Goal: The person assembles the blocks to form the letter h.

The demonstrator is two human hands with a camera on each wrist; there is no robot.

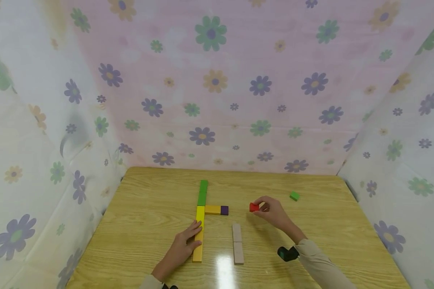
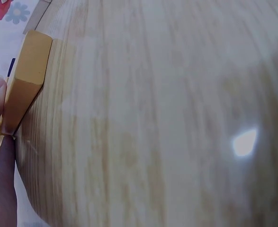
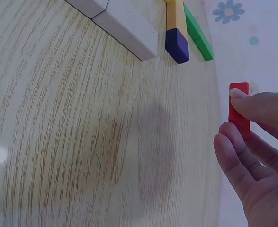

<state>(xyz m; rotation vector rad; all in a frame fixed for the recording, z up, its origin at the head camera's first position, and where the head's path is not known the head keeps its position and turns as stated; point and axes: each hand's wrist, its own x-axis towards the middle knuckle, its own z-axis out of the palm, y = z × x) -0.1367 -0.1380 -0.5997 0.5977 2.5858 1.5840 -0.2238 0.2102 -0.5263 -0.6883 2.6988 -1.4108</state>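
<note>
My left hand [image 1: 181, 245] rests on a row of yellow blocks [image 1: 199, 253], its fingers straight and touching them. Seen from the left wrist, the thumb lies over the near yellow-orange block [image 2: 32, 66]. A green strip [image 1: 202, 192] continues this row at its far end. From its right side juts an orange block [image 1: 213, 210], with a dark purple block [image 1: 224, 210] at the tip. My right hand [image 1: 273, 212] pinches a small red block [image 1: 254, 207] between thumb and fingers, to the right of the purple one. The right wrist view shows the red block [image 3: 239, 113] held upright.
Two pale wooden blocks [image 1: 237, 244] lie end to end between the hands. One small green block [image 1: 294, 196] sits behind the right hand. Flower-patterned cloth [image 1: 235, 104] hangs behind the wooden table [image 1: 148, 192] and along both sides.
</note>
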